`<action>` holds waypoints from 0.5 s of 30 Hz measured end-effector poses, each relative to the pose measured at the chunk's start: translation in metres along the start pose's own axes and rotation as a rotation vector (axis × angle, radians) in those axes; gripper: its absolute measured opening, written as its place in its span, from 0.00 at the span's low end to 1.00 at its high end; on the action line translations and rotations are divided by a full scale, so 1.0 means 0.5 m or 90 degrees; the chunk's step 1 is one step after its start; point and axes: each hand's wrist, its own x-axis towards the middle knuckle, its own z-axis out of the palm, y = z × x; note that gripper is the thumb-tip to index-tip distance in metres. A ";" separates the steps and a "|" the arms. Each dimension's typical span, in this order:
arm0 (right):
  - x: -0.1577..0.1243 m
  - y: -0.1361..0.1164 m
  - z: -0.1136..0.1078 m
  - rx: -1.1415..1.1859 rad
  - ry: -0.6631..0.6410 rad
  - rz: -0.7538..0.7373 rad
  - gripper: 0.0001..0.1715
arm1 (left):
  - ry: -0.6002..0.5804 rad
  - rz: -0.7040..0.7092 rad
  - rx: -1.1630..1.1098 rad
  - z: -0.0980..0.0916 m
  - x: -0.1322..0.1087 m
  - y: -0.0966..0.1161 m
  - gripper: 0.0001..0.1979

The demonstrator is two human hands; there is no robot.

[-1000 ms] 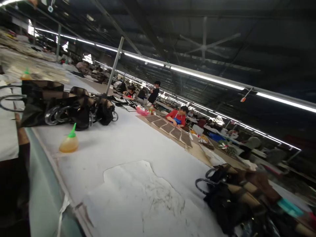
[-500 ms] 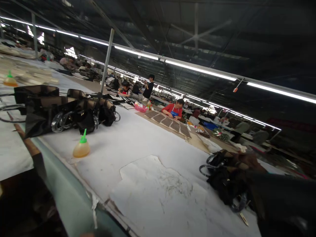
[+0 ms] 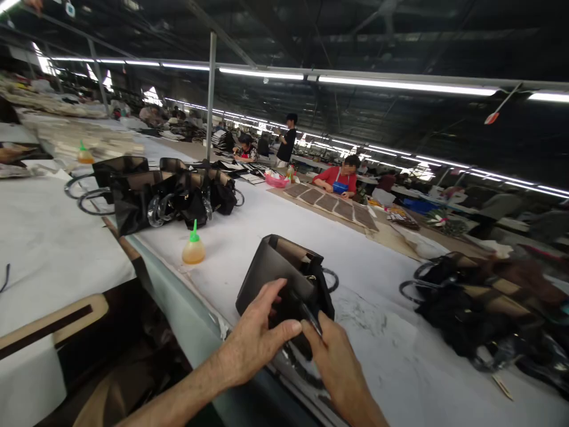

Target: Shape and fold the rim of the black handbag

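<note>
A black handbag [image 3: 273, 273] with a tan lining stands at the table's near edge, in front of me. My left hand [image 3: 253, 335] lies against its near side, thumb stretched out apart from the fingers; some fingertips are lost against the dark bag. The fingers of my right hand [image 3: 335, 359] are closed on the bag's dark handle, on the near right. Another handle [image 3: 331, 279], looped and wrapped in clear film, sticks out on the bag's far side.
Black bags stand in a group [image 3: 133, 198] at left and in a heap [image 3: 484, 314] at right. A squeeze bottle [image 3: 194, 250] with a green nozzle is on the white-covered table [image 3: 258, 222]. Across it sits a person in red [image 3: 342, 178]. A small pale tool [image 3: 502, 386] lies at right.
Both my hands have come into view with a black handbag, now at the near edge of the table. My view has swung right to left and levelled somewhat, so the surroundings appear shifted right.
</note>
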 end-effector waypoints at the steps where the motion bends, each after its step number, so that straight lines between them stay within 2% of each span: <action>1: -0.004 -0.010 0.019 0.035 -0.024 -0.006 0.20 | 0.014 0.006 -0.008 0.001 0.000 -0.008 0.34; 3: -0.012 -0.020 0.032 0.089 -0.064 0.010 0.24 | 0.040 -0.006 -0.006 0.003 -0.001 -0.022 0.37; 6: -0.019 -0.009 0.025 0.142 -0.119 0.036 0.29 | 0.045 -0.059 0.028 0.011 0.002 -0.030 0.38; 9: -0.029 0.021 0.014 0.118 -0.100 -0.020 0.32 | 0.044 -0.092 0.071 0.022 0.007 -0.023 0.39; 11: -0.041 0.046 0.004 0.075 -0.025 -0.065 0.31 | 0.061 -0.104 0.097 0.032 0.006 -0.014 0.41; 13: -0.055 0.074 -0.009 0.057 0.093 -0.084 0.26 | 0.085 -0.112 0.112 0.043 -0.002 -0.006 0.43; 15: -0.064 0.111 -0.023 0.032 0.214 -0.044 0.22 | 0.089 -0.129 0.110 0.055 -0.014 0.000 0.40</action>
